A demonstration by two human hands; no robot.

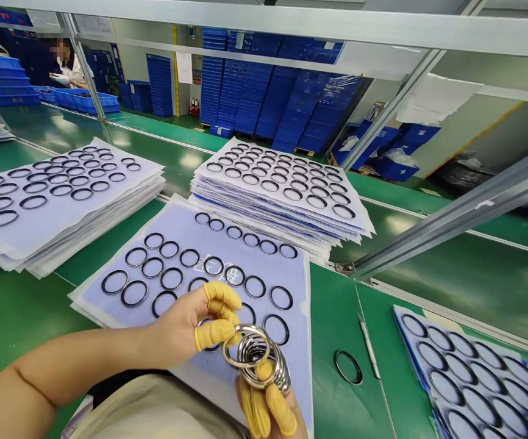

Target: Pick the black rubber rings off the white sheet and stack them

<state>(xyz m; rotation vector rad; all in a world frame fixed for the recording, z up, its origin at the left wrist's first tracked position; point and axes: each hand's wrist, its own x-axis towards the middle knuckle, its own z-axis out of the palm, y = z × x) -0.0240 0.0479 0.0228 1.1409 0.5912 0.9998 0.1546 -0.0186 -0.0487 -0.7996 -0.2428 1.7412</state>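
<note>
Right hand (271, 405) in yellow finger cots, closed around a nested stack of shiny metal rings (283, 373), long axis slanting from upper left to lower right, open end facing the camera. Left hand (195, 323), likewise cotted, pinching one tilted ring (225, 355) at that end. Beyond: ring-covered sheet (177, 222), taller sheet pile (255, 210), blue crates (213, 79).

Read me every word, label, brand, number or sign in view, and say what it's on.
Nothing legible enough to quote.
Large white characters on the pale lilac flat sheet: partly covered by black-edged round metal rings, unreadable.
White rectangular labels on the stacked blue plastic crates: too small.
White rectangular paper in the background: too blurred.
</note>
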